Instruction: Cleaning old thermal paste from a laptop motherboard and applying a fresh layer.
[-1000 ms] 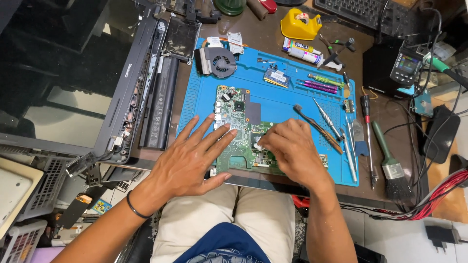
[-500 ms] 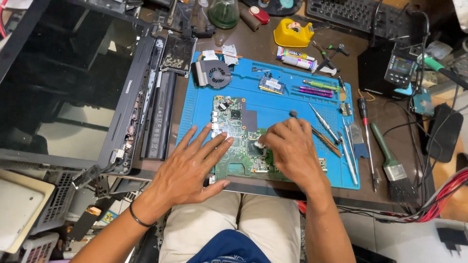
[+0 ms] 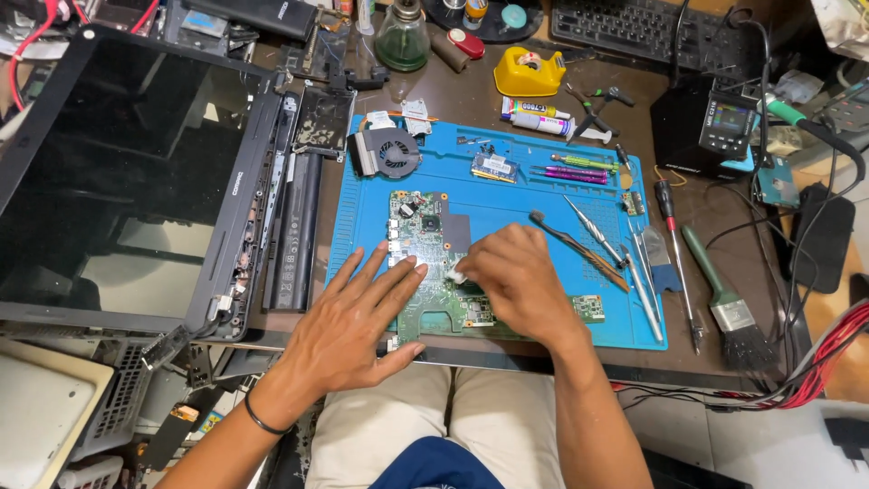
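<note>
A green laptop motherboard (image 3: 425, 237) lies on a blue work mat (image 3: 507, 195). My left hand (image 3: 355, 317) rests flat on the board's left part, fingers spread, holding it down. My right hand (image 3: 516, 281) is over the board's middle, its fingertips pinched on a small white piece (image 3: 455, 274) pressed against the board. The lower right of the board is hidden under that hand.
An opened black laptop (image 3: 136, 172) lies at left, a battery (image 3: 294, 231) beside the mat. On the mat: a cooling fan (image 3: 389, 151), a memory module (image 3: 494, 167), tweezers and screwdrivers (image 3: 606, 240). A brush (image 3: 724, 299), a meter (image 3: 711, 122), a tape dispenser (image 3: 529, 72) and cables stand right.
The camera view has shifted downward a little. My right hand has slid slightly left over the board with the white piece. My left hand stays flat in place.
</note>
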